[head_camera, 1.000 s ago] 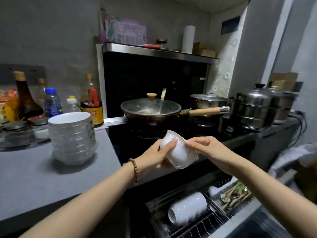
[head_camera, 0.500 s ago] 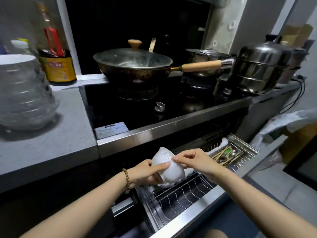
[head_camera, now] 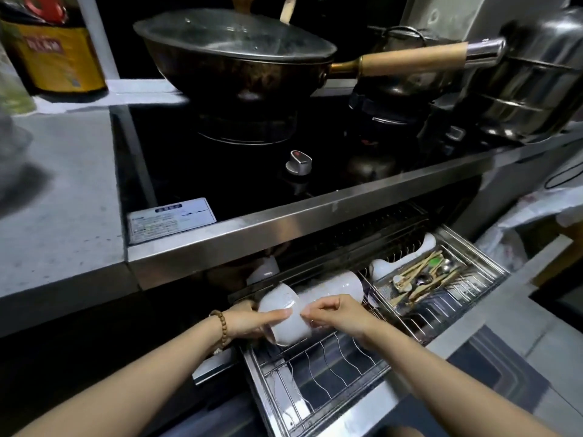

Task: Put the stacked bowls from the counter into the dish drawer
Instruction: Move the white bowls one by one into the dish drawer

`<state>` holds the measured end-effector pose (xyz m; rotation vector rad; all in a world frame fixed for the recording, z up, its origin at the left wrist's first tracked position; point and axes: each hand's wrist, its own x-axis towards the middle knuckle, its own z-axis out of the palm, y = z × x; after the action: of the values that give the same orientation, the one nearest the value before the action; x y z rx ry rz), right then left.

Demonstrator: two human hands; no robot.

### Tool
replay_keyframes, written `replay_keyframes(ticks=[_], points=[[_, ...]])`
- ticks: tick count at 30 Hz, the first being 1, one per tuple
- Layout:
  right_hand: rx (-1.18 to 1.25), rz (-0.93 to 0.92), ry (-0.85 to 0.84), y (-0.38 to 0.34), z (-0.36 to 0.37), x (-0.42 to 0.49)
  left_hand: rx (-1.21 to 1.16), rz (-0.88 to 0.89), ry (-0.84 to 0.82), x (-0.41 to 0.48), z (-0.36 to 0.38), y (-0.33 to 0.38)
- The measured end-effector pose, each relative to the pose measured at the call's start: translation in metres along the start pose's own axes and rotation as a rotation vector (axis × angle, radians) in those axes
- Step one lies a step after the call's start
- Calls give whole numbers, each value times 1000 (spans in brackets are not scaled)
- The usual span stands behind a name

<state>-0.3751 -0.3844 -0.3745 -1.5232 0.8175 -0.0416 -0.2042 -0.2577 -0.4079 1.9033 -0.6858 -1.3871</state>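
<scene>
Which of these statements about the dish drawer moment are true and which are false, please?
1. Both hands hold one white bowl over the wire rack. True.
2. The drawer is shut. False: the dish drawer is pulled open.
3. White bowls already lie in the rack. True.
4. The wok has no lid. False: a glass lid covers the wok.
5. The left hand wears a bead bracelet. True.

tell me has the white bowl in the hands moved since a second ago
Yes. The white bowl has gone down from above the steel counter edge to below it, now over the drawer rack, held by both hands.
</scene>
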Motion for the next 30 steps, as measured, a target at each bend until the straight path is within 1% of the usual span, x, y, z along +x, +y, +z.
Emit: replay_keyframes(ticks=[4, 8, 11, 13, 16, 20, 22, 25, 30], points=[[-43, 71, -37, 15, -7, 12, 126, -9, -68, 22, 1, 2], [-81, 153, -59, 22, -12, 27, 247, -51, -55, 44, 3, -2], [-81, 198, -54, 29, -14, 42, 235, -84, -100, 54, 6, -1], [-73, 217, -47, 34, -14, 50, 215, -105, -176, 60, 9, -1], [-46, 250, -39, 41, -12, 59, 194, -165, -231, 66, 12, -2], [-25, 263, 6, 53, -11, 69, 129, -153, -153, 78, 13, -9], [-5, 264, 31, 57, -11, 71, 152, -170, -103, 83, 13, -10], [-7, 252, 60, 61, -13, 74, 229, -211, -100, 94, 16, -17], [14, 233, 93, 65, -13, 78, 224, -191, -80, 101, 17, -23]])
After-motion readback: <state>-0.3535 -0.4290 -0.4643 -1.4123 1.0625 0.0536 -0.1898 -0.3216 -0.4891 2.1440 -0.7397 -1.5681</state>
